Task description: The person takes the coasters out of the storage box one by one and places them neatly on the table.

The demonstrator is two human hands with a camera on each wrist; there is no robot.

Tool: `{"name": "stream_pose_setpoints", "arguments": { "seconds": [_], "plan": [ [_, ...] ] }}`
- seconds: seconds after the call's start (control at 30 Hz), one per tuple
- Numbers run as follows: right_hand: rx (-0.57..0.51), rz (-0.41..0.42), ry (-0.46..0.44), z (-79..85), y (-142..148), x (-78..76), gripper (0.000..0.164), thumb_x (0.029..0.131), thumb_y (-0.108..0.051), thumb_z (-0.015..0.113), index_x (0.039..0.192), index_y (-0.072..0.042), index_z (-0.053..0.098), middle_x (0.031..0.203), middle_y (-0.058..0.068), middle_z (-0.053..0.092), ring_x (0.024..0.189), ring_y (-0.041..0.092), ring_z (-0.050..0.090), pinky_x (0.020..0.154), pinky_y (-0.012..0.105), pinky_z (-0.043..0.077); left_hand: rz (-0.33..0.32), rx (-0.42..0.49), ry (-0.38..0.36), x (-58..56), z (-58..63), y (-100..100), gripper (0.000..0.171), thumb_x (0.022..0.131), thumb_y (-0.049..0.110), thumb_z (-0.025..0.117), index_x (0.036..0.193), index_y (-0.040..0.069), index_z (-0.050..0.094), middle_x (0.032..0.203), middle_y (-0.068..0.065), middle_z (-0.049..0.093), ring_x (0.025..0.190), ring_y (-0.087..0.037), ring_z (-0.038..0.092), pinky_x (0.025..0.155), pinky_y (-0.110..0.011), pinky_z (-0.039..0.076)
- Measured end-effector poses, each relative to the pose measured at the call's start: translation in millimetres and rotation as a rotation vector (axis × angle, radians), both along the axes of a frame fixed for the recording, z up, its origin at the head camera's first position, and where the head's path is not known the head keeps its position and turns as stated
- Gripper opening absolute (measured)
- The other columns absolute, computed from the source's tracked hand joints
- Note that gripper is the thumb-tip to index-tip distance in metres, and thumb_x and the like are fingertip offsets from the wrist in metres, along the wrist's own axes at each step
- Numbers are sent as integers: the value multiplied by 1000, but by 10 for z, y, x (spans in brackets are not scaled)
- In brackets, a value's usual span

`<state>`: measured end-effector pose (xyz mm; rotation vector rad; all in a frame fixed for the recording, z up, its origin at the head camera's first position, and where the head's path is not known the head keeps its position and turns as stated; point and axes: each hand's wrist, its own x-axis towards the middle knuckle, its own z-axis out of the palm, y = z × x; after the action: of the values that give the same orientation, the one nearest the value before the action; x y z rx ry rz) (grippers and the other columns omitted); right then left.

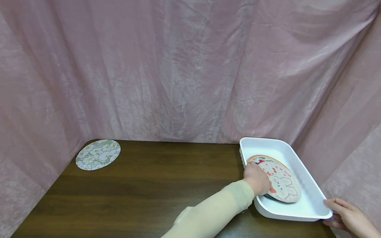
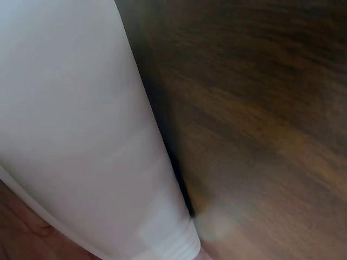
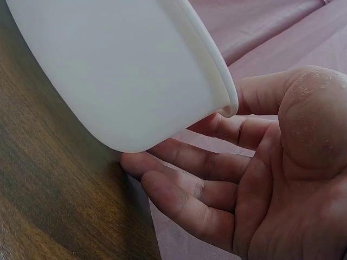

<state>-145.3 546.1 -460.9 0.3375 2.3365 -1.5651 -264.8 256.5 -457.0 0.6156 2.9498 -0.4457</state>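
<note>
White tray [image 1: 309, 198]: on the right side of the wooden table [image 1: 148, 195], its near right corner seeming to jut past the table's right edge.
Rabbit mat [image 1: 285, 190]: round and pale, on top of a fanned stack in the tray, toward the left wall; an orange-edged mat [image 1: 262, 156] peeks out on the far side, and a dark layer [image 1: 271, 198] shows below on the near side.
Left hand [image 1: 256, 178]: reaches over the tray's left rim to the stack's left edge, bent, with the thumb side against the rabbit mat; the fingertips are hidden, so how far they have closed, and on how many mats, cannot be told.
Right hand [image 1: 345, 213]: pinches the tray's near right corner, thumb at the rim, the other fingers loosely bent below.
Floral mat [image 1: 98, 154]: lies flat and alone at the table's far left corner, well apart from both hands.
Mat handling: the step in hand looks like work on the stack while the right hand steadies the tray; whether mats are being taken up or set down is unclear.
Next grip: probably calls for a steady tray and, if one mat is wanted, parting it from its neighbours and clearing the left rim.
</note>
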Motion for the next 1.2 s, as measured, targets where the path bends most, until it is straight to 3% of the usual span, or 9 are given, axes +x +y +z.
{"name": "stream_pose_setpoints", "arguments": {
  "seconds": [0.2,0.47,0.63,0.87,1.1,1.2],
  "plan": [
    [-53,38,86,-35,16,48,36,122,-19,43,103,-12,73,100,-1,72,87,10,76,80,34,67,-15,-9,-8,3,23,1,60,102,86,42,139,51,73,135,19,66,118,-10,52,91,-28,43],
    [-43,3,74,-18,-47,47,35,122,-18,43,104,-11,72,100,0,71,87,9,75,79,33,67,-32,6,-22,-17,11,-25,56,103,85,44,136,52,74,132,21,67,117,-10,51,91,-28,44],
    [-87,6,83,-30,-9,44,37,122,-17,43,102,-17,73,98,-2,71,88,9,75,79,32,67,-96,56,33,-16,-6,-63,51,105,80,48,133,50,76,129,20,70,117,-11,53,92,-29,45],
    [7,-57,4,53,-79,11,37,123,-23,41,105,-6,69,100,2,69,86,12,76,81,33,67,-157,150,49,-1,26,-133,50,105,77,54,133,42,78,135,17,69,125,-12,53,103,-30,45],
    [17,-22,-37,60,-69,2,39,123,-27,39,110,-3,66,104,2,68,90,12,74,85,33,66,-198,219,119,-8,-10,-160,53,101,77,64,124,30,77,114,12,70,104,-10,55,89,-29,44],
    [22,-27,-40,59,-70,2,38,123,-27,40,109,-3,66,105,2,68,91,12,74,86,33,66,-181,267,151,-27,-22,-151,69,97,76,71,138,20,72,118,8,68,105,-8,59,89,-27,47]
  ]
}}
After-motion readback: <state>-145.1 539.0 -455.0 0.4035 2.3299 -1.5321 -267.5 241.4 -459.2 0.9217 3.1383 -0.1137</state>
